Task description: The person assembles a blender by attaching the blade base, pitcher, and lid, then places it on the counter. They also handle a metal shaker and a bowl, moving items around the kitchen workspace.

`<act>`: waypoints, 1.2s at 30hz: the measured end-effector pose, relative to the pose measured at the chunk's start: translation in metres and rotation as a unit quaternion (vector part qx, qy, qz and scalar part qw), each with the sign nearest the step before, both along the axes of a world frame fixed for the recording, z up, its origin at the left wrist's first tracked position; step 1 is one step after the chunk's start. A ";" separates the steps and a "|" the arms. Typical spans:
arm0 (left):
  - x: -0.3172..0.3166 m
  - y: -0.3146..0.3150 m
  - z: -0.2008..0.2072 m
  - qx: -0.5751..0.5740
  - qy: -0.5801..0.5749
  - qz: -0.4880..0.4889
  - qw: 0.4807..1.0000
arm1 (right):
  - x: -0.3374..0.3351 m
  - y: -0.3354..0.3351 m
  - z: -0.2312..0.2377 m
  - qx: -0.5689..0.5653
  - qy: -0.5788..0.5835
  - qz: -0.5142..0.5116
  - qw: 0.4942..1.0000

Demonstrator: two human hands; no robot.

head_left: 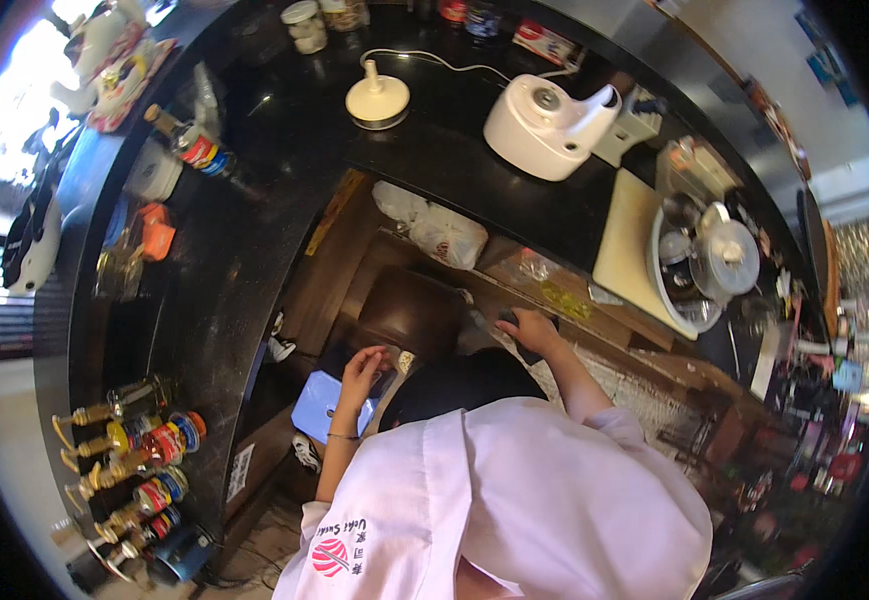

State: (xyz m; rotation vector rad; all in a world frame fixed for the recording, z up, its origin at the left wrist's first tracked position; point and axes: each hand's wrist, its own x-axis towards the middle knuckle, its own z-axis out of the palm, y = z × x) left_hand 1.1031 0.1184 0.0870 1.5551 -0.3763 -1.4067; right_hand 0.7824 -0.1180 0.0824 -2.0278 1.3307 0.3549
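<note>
My left hand is low in front of me, its fingers bent together. Whatever they may hold is too small to make out. Close by its fingertips is a small beige patterned piece. To the right, my right hand is closed around a black handle, and a greyish, blade-like shape shows to its left. I cannot tell for certain what tool it is. Beyond both hands, under the counter, stands a brown padded seat.
A black counter curves around me. On it are a white rounded appliance, a cream lidded thing, a cutting board, a basin of kitchenware and several bottles. White bags fill the shelf below; a blue stool stands at left.
</note>
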 end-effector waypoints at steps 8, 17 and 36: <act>0.007 -0.068 -0.001 -0.126 -0.150 -0.166 0.966 | -0.218 0.093 -0.047 0.040 0.157 -0.344 0.925; -0.090 -0.248 0.060 -0.257 -0.613 -0.227 0.712 | -0.412 0.049 0.044 -0.196 0.114 -0.668 0.709; -0.147 -0.229 -0.009 -0.021 -0.462 0.022 0.886 | -0.574 -0.157 -0.056 -0.471 0.039 -0.329 0.818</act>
